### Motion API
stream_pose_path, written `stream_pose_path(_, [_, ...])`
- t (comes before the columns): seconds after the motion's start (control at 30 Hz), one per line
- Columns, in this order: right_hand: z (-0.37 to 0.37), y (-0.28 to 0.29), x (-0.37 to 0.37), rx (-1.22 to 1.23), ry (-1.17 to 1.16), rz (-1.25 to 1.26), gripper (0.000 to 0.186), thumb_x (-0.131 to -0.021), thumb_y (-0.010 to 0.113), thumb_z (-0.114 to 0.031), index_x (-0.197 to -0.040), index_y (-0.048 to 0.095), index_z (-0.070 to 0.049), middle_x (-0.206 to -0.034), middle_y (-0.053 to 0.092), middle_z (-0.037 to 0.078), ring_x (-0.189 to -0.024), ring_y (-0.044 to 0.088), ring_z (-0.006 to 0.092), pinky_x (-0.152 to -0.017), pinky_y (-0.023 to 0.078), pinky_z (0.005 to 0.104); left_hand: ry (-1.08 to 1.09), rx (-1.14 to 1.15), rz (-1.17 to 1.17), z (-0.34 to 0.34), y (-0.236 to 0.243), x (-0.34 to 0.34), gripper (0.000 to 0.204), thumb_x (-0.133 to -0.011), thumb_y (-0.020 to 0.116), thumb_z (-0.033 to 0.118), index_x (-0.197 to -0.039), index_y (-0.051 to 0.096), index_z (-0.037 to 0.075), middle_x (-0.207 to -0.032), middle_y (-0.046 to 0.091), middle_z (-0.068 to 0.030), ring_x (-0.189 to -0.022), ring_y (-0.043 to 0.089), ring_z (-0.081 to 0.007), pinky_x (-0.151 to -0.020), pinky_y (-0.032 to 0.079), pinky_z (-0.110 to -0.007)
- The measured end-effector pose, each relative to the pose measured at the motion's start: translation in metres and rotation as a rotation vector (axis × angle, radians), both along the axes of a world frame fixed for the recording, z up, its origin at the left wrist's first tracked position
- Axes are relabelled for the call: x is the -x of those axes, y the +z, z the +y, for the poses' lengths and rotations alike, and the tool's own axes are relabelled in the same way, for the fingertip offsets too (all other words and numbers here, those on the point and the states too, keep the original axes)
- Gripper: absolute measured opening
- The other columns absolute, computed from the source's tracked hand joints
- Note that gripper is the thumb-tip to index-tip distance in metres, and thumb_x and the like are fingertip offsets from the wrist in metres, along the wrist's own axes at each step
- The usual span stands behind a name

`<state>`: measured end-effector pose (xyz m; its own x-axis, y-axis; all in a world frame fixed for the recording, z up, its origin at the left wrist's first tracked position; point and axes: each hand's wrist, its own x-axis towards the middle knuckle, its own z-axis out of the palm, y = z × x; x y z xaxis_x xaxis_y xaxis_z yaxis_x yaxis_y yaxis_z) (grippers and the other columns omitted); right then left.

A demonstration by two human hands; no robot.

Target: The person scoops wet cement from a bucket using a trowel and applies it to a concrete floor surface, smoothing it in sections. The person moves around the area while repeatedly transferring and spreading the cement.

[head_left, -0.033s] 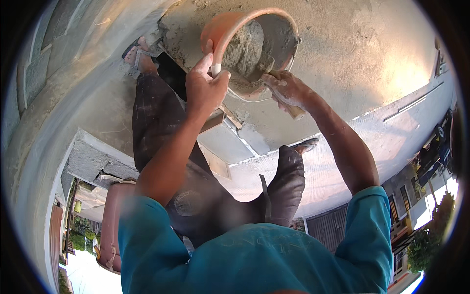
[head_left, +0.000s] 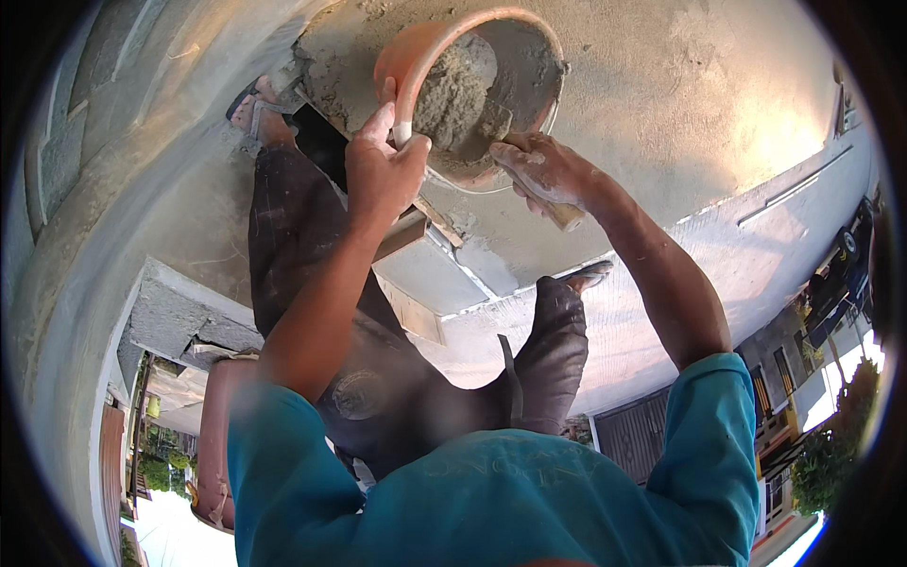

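An orange bucket (head_left: 420, 52) is tilted on its side against the rough cement surface, with grey mortar (head_left: 453, 94) inside. My left hand (head_left: 383, 170) grips the bucket's near rim, thumb over the edge. My right hand (head_left: 548, 170), dusted with cement, is closed around the wooden handle (head_left: 569, 217) of a trowel. The trowel's blade (head_left: 496, 123) reaches into the mortar in the bucket.
I stand in dark trousers on a narrow concrete ledge (head_left: 444, 274), one sandalled foot (head_left: 260, 109) by the bucket, the other (head_left: 586, 274) at the ledge's edge. A wooden board (head_left: 402, 236) lies under my left wrist. Another orange bucket (head_left: 213, 425) sits lower left. A street and gate (head_left: 633, 435) lie far below.
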<state>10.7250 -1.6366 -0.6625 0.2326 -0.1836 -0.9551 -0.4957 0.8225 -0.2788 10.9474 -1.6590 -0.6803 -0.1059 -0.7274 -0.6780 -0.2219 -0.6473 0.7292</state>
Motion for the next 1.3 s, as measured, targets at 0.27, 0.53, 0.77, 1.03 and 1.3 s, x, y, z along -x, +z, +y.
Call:
stream_pose_path(0.27, [-0.032,-0.009,-0.025,0.72,0.914,0.455,0.021,-0.099,0.051,-0.022,-0.104,0.061,-0.004,-0.081,0.07,0.015,-0.073,0.072,0.0263,-0.063,0.058,0.0399,-0.08,0.0,-0.026,-0.008,-0.016,0.002,0.053,-0.083,0.06,0.0,-0.134,0.049,-0.011,-0.127,0.061,-0.0202,-0.1,0.06,-0.0121,-0.084,0.048,-0.026])
stream_pose_path(0.53, [-0.061,0.021,0.004,0.791,1.164,0.63,0.02,-0.09,0.063,-0.015,-0.107,0.063,-0.005,-0.084,0.068,0.007,-0.078,0.072,0.0182,-0.054,0.055,0.0302,-0.329,0.026,-0.21,-0.009,-0.005,-0.001,0.056,-0.08,0.064,0.011,-0.131,0.054,-0.009,-0.123,0.063,-0.0251,-0.103,0.069,-0.029,-0.085,0.052,-0.032])
stream_pose_path(0.77, [0.001,0.023,-0.015,0.871,1.34,0.356,0.033,-0.092,0.058,-0.019,-0.121,0.054,-0.005,-0.095,0.062,0.007,-0.076,0.07,0.0194,-0.064,0.059,0.037,-0.233,0.028,-0.24,-0.007,-0.017,-0.004,0.055,-0.078,0.063,0.012,-0.131,0.056,-0.003,-0.118,0.067,-0.0203,-0.089,0.071,-0.0317,-0.077,0.055,-0.036])
stream_pose_path(1.03, [0.038,-0.027,0.014,0.572,0.359,0.364,0.033,-0.101,0.053,-0.032,-0.116,0.061,-0.004,-0.097,0.069,0.023,-0.093,0.07,0.0367,-0.075,0.053,0.0443,-0.175,0.318,-0.188,0.003,-0.019,0.008,0.052,-0.081,0.063,0.004,-0.129,0.052,-0.012,-0.132,0.063,-0.0147,-0.085,0.064,-0.0101,-0.072,0.05,-0.028])
stream_pose_path(1.3, [0.019,-0.02,-0.008,0.724,0.624,0.532,0.036,-0.095,0.061,-0.035,-0.12,0.059,-0.01,-0.106,0.07,0.016,-0.084,0.071,0.0353,-0.068,0.058,0.0464,-0.208,0.143,-0.147,-0.011,-0.006,0.006,0.054,-0.081,0.059,-0.002,-0.133,0.049,-0.013,-0.146,0.051,-0.0155,-0.111,0.058,-0.0089,-0.086,0.047,-0.023])
